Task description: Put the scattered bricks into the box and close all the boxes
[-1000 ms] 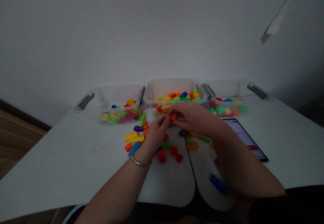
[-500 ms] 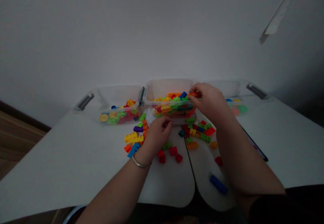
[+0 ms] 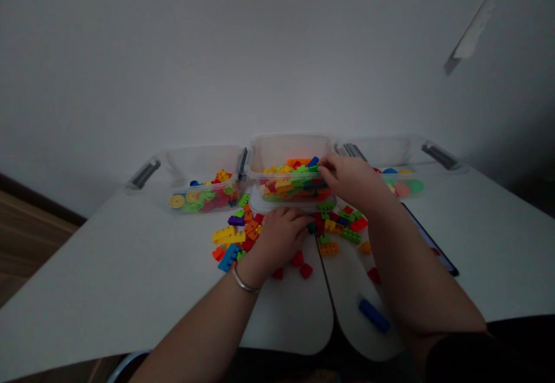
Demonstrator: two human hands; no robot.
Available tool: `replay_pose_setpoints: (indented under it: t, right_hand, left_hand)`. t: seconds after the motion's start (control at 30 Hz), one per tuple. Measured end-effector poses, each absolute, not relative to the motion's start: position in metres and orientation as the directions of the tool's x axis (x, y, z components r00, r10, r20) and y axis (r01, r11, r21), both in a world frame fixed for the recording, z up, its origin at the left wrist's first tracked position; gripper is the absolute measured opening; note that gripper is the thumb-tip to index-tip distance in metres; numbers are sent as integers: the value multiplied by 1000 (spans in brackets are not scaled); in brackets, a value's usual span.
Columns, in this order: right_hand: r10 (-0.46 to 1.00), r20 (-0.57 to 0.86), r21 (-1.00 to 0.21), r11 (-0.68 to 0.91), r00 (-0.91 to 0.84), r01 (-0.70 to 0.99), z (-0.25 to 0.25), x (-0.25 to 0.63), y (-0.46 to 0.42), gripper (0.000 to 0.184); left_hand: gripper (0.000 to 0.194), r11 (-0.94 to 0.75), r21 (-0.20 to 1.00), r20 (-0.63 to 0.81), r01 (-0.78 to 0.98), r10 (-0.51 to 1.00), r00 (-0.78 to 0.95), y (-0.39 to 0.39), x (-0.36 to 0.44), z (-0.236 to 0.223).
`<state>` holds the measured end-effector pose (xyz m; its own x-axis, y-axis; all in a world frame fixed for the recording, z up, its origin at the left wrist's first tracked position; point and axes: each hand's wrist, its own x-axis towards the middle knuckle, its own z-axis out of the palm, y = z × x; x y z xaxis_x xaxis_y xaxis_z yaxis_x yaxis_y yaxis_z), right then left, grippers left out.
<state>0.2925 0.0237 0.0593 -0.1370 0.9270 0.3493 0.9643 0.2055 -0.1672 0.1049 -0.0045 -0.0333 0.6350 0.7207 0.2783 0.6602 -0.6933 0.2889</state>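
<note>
My left hand [image 3: 281, 237] lies palm down on the loose coloured bricks [image 3: 243, 234] in front of the middle clear bin [image 3: 291, 147]. Its fingers are curled, with the tips next to a dark teal brick [image 3: 311, 229], and whatever is under them is hidden. My right hand [image 3: 352, 178] reaches over the bin's right rim. Its bent fingertips sit among the bricks inside [image 3: 295, 176]; the dim light hides whether they grip one. A silver bracelet [image 3: 243, 283] circles my left wrist.
A clear bin with discs and bricks [image 3: 197, 193] stands at the left, and another with round coloured pieces [image 3: 401, 182] at the right. A phone [image 3: 427, 238] lies beside my right forearm. A blue brick [image 3: 373, 315] and red bricks [image 3: 306, 268] lie near the table's front edge.
My right hand carried an orange brick from the table up to the middle bin and has lowered into it. My left hand dropped onto the loose bricks and slid right.
</note>
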Motion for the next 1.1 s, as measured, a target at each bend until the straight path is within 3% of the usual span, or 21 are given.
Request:
replay_pose_setpoints:
  t: [0.2,0.3,0.57,0.8,0.93,1.1]
  right_hand:
    - [933,305,-21,209,-193,978,57,289,22,41]
    - [929,305,-7,221,-208,975,55,289,23,44]
    - [887,428,-211,286,-175,935,54,293,25,43]
    - [842,522,-284,326,-140,901,62,293,17,37]
    - [845,515,-317,347,-147,883,64,290,11,31]
    - [819,525,-333,446,-229,831,65,284,6,27]
  left_hand:
    - [34,-737,282,243,614,674,697,-5,108,-37]
    - [34,-741,266,233,617,670,705,-3,108,-39]
    - [25,-747,193,218,636,665,714,-5,106,-36]
    - [19,-681,194,194,707,733,653,-2,105,-38]
    - [20,-656,309,219,689,754,619,1,103,-40]
    - [22,-483,669,328,565,874,358,6,104,-39]
